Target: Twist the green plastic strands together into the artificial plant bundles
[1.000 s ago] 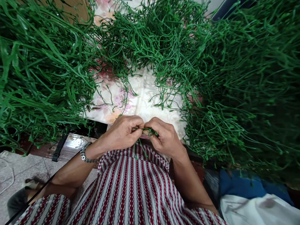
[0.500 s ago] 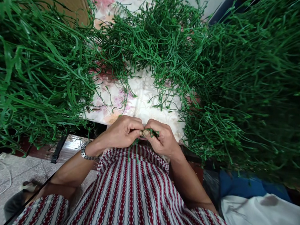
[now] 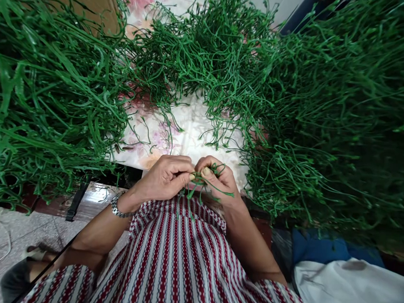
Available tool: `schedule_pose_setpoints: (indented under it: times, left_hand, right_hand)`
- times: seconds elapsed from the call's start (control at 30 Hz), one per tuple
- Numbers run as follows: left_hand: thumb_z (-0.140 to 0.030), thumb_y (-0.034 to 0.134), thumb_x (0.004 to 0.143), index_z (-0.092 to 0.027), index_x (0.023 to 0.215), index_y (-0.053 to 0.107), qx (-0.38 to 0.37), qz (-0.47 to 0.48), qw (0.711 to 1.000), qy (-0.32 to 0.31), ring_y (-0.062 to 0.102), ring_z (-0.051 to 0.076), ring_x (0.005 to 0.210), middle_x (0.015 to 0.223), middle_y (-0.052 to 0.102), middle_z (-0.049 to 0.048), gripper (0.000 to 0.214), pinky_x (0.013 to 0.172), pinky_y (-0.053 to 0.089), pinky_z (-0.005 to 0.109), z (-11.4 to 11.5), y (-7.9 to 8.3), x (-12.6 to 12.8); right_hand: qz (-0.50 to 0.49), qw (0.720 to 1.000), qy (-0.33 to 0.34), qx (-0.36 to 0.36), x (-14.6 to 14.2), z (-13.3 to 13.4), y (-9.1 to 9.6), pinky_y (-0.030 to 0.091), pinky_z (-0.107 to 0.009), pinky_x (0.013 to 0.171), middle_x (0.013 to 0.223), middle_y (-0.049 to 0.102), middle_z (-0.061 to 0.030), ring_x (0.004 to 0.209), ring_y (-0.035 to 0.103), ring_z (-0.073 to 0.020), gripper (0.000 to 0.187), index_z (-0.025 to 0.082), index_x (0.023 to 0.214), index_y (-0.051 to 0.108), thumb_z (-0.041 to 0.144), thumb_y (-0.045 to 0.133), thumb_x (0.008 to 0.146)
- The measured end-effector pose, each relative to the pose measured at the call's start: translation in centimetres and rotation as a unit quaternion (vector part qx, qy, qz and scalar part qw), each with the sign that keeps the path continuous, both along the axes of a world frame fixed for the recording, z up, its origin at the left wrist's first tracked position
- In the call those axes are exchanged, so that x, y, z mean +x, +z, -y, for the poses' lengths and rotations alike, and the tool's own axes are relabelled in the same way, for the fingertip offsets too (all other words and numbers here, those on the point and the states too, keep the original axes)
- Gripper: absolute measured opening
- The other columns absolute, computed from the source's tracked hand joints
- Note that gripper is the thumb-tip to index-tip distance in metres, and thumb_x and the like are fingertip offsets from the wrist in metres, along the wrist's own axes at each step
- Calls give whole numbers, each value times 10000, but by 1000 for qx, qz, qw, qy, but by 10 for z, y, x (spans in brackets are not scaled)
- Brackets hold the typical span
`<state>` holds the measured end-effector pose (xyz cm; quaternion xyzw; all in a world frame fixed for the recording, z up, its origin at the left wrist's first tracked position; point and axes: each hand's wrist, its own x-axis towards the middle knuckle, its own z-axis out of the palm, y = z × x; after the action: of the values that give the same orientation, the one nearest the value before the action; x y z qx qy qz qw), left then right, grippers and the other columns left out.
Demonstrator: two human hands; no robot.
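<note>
My left hand (image 3: 167, 177) and my right hand (image 3: 223, 181) meet at the table's near edge, just above my striped clothing. Both are closed, thumbs against fingers, pinching a small bunch of thin green stems (image 3: 198, 180) between them. Loose ends of the bunch stick out over my right hand and hang down in front of my lap. These stems look like plastic artificial greenery with small forked tips. Beyond the hands, a tangled heap of similar stems (image 3: 206, 53) lies on the flowered tablecloth (image 3: 189, 137).
A tall pile of longer, flatter green strands (image 3: 50, 100) covers the left side, and a dense green pile (image 3: 324, 107) fills the right. A cardboard box (image 3: 91, 8) stands at the back left. White cloth (image 3: 353, 287) lies at lower right; a person's leg (image 3: 17, 277) shows at lower left.
My two hands have drawn slightly apart, with more of the stems showing between them. Stem ends now stretch across my right hand. The piles look unchanged.
</note>
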<state>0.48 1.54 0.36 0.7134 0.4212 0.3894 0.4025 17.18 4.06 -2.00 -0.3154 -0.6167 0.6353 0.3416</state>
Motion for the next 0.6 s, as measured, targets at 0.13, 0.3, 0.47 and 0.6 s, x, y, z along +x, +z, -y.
schedule_pose_setpoints:
  times: [0.13,0.3,0.47,0.6]
  left_hand:
    - [-73,448,752,-138,652,572,28,-119,992,10,426,80,559,595,475,-19,172,543,316,212,0,3,-1]
    - [-95,434,766,-139,685,595,42,-190,981,20,438,97,577,620,488,-6,186,554,318,232,3,1,2]
    - [-95,424,786,-143,629,570,86,-185,979,24,421,96,554,588,460,-10,220,532,305,242,6,-4,4]
    - [-99,424,792,-148,627,571,143,-186,971,52,393,105,539,562,433,-8,226,522,288,262,8,-9,4]
  right_hand:
    - [74,996,29,33,7,-5,11,339,-201,524,641,467,24,567,415,-82,291,158,797,516,448,515,829]
    - [165,979,89,74,15,-10,13,362,-189,543,658,507,25,598,448,-82,227,155,803,530,378,573,805]
    - [139,979,143,47,17,-13,11,338,-179,496,610,495,37,539,421,-68,236,154,778,522,385,550,820]
    - [140,978,143,56,15,-13,13,290,-180,466,561,415,49,507,351,-59,249,152,698,495,349,504,850]
